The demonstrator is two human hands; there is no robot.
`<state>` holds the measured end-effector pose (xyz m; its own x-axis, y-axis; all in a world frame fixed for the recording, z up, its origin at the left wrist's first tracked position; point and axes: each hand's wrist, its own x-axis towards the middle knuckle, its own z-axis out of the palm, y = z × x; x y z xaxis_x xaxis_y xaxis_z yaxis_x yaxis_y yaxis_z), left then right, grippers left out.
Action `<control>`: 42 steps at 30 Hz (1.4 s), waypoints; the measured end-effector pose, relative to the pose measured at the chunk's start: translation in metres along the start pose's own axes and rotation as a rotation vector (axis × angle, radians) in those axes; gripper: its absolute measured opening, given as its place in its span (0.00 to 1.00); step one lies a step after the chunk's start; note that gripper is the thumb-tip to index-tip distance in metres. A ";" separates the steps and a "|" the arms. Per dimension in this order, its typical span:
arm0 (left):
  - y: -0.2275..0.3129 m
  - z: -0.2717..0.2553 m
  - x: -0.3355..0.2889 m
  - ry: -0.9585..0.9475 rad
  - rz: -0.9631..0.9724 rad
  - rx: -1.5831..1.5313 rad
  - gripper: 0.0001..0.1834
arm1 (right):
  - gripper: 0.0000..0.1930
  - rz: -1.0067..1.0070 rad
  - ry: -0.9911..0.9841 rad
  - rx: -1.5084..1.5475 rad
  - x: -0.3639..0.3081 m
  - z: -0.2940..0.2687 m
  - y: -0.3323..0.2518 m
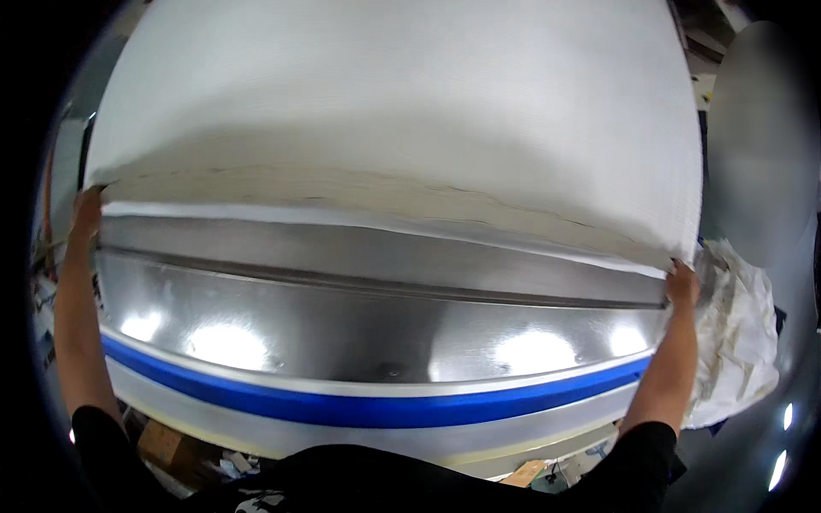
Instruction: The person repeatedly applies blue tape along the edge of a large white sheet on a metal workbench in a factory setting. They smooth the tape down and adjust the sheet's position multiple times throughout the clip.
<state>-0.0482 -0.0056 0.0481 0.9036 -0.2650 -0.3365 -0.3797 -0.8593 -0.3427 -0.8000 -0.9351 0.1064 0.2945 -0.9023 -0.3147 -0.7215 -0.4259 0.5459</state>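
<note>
A wide white cloth sheet (410, 103) stretches away from me over a broad work surface. Along its near side runs a cream band (368, 192) with a wavy upper edge, bordered by a bright white strip. My left hand (87, 212) grips the near left corner of the sheet, fingers closed. At the near right corner my right hand (682, 284) is closed on the same edge, a little nearer to me. Between both hands the edge is drawn across, just beyond a shiny metal plate (368, 329). The fingertips are partly hidden by the cloth.
A dark groove (385, 289) crosses the metal. Nearer to me a blue strip (342, 409) runs along the curved front edge. Crumpled whitish cloth (735, 333) hangs at the right. A cardboard box (162, 445) and small clutter lie below the front edge.
</note>
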 end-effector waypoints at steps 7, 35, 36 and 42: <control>0.074 -0.121 -0.064 -0.019 0.033 0.242 0.19 | 0.19 -0.129 0.140 -0.059 -0.012 -0.041 0.086; 0.002 0.075 -0.308 -0.881 0.233 0.678 0.13 | 0.10 -0.551 -0.321 -0.476 -0.230 0.131 0.153; 0.000 0.080 -0.306 -0.813 0.131 0.652 0.14 | 0.11 -0.566 -0.300 -0.531 -0.230 0.140 0.158; -0.013 0.022 -0.292 -0.406 -0.309 0.496 0.12 | 0.13 -0.451 -0.444 -0.528 -0.242 0.125 0.132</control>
<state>-0.3114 0.0927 0.1316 0.8760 0.2254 -0.4264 -0.2505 -0.5429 -0.8016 -1.0449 -0.7646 0.1578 0.1299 -0.5743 -0.8083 -0.1711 -0.8159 0.5522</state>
